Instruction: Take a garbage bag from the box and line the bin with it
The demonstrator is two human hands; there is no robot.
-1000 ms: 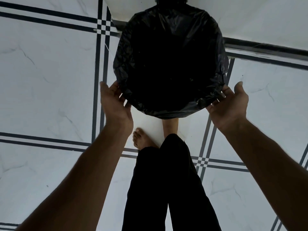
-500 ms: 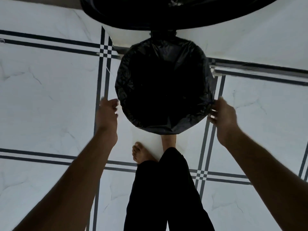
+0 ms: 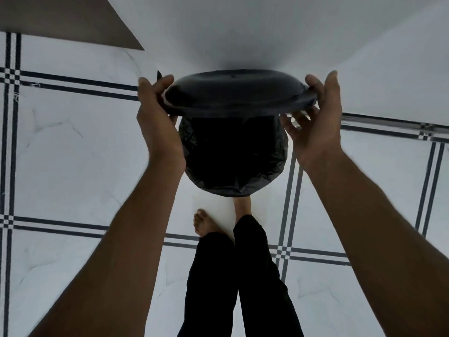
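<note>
A: How much of the bin (image 3: 233,152) can you make out?

B: Little. Its walls are hidden under the crinkled black garbage bag (image 3: 192,144) folded over the rim, and the inside is too dark to read. The far part of the opening is covered by the lid (image 3: 238,96).

A: And the lid?

B: Round, smooth, dark, slightly domed, tilted above the bin's far edge. The left hand (image 3: 158,117) grips its left edge, fingers curled over the top. The right hand (image 3: 315,117) clasps its right edge, thumb up, fingers beneath.

A: Below the bin?

B: A bare foot (image 3: 206,224) just beside it; the other foot is partly hidden by the bin. Dark trousers (image 3: 233,276), on pale marbled floor (image 3: 73,166) tiles with dark stripes.
</note>
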